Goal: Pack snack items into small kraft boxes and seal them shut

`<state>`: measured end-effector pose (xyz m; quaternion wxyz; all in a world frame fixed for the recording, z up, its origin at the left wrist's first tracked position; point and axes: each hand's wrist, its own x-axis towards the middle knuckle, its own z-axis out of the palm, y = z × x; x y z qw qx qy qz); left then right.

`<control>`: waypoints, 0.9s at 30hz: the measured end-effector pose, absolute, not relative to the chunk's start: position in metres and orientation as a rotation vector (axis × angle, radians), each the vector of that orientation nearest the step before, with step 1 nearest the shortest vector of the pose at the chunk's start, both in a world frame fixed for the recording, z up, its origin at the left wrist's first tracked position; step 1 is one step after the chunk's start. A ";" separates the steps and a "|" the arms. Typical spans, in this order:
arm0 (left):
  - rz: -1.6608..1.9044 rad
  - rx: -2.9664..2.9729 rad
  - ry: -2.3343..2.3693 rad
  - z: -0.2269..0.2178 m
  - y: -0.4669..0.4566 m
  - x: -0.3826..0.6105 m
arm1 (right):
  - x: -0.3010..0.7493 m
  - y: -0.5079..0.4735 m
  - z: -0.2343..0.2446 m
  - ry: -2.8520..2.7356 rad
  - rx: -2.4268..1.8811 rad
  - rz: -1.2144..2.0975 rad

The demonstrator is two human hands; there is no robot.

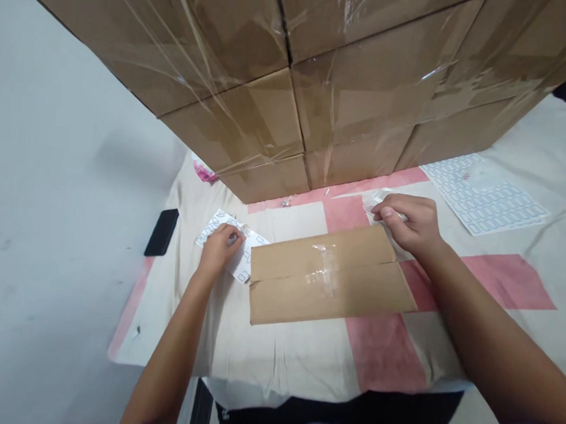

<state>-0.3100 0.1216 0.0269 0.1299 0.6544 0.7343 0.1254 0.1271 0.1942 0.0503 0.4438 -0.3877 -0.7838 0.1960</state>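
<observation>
A flat, folded piece of brown cardboard (296, 298) lies in front of me, with clear tape (325, 267) across its middle seam. To its left is a white sheet (242, 271) printed with dark outlined label shapes, one edge meeting the cardboard. Over that sheet my left hand (218, 249) is closed, thumb and fingers together; whatever is between them is too small to make out. Just beyond the cardboard's far right corner, my right hand (412, 225) pinches a thin, clear piece of plastic film (376, 196).
A tall stack of brown boxes (354, 113) wrapped in clear film stands behind. Another label sheet (490, 195) lies at the right on the pink and white cloth (291, 356). A black phone (162, 232) sits by the left edge, next to a pale wall (52, 220).
</observation>
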 end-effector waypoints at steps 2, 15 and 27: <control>0.382 1.887 2.146 0.026 0.119 -0.309 | 0.126 0.194 0.051 -1.956 -0.947 0.468; 0.233 1.971 2.164 0.029 0.122 -0.305 | 0.123 0.197 0.048 -2.005 -0.845 0.329; 0.094 1.811 2.343 0.037 0.114 -0.295 | 0.122 0.199 0.042 -2.049 -0.809 0.275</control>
